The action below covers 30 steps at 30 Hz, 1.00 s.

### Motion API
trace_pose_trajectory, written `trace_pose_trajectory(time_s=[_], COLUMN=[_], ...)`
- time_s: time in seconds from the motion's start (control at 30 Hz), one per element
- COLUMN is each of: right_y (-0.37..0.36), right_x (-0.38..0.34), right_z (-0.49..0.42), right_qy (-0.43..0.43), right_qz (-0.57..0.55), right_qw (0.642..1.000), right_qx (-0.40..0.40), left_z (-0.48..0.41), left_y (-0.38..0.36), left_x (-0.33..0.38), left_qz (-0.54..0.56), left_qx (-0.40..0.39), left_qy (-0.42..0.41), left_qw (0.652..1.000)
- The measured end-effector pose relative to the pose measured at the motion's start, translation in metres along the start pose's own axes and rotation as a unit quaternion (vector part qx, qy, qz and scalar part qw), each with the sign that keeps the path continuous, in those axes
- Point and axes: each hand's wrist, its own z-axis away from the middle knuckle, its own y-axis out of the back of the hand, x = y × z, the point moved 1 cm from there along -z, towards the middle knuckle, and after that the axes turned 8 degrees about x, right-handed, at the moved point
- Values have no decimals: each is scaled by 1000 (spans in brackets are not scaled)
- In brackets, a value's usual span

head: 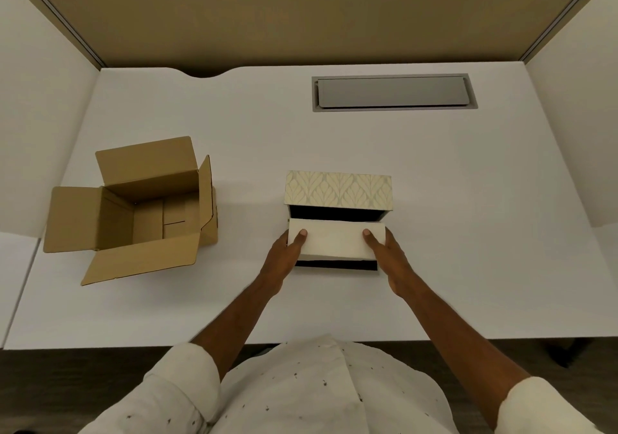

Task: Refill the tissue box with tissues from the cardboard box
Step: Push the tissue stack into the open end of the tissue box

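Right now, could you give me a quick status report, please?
Left hand and right hand gripping tissue stack over open tissue box. Cardboard box looks empty. Nothing obstructing.

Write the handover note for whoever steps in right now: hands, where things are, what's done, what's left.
Left hand: gripping the left end of the tissue stack, thumb on top.
Right hand: gripping the right end the same way.
Tissue stack: held level over the open tissue box, whose patterned lid stands raised at the far side; dark interior shows behind and in front of the stack, so it is not seated yet.
Cardboard box: on the table to the left, flaps open, no tissues visible inside.
Done: stack taken out and brought to the tissue box.
Left: lower the stack fully in, release, close the lid.
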Motion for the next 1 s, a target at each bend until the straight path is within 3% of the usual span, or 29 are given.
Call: trace_pose_trajectory(time_s=[0.6,1.0], right_y=[-6,-7], right_x=[2,2], right_z=[7,6], right_qy=[7,2], right_qz=[-10,-25], right_qw=[1000,1000], right_qx=[-11,11], left_z=[2,9], left_y=[-4,0], left_x=[-2,-1], left_qz=[8,-5], left_qx=[52,26], left_qy=[-12,-31], left_qw=[999,999])
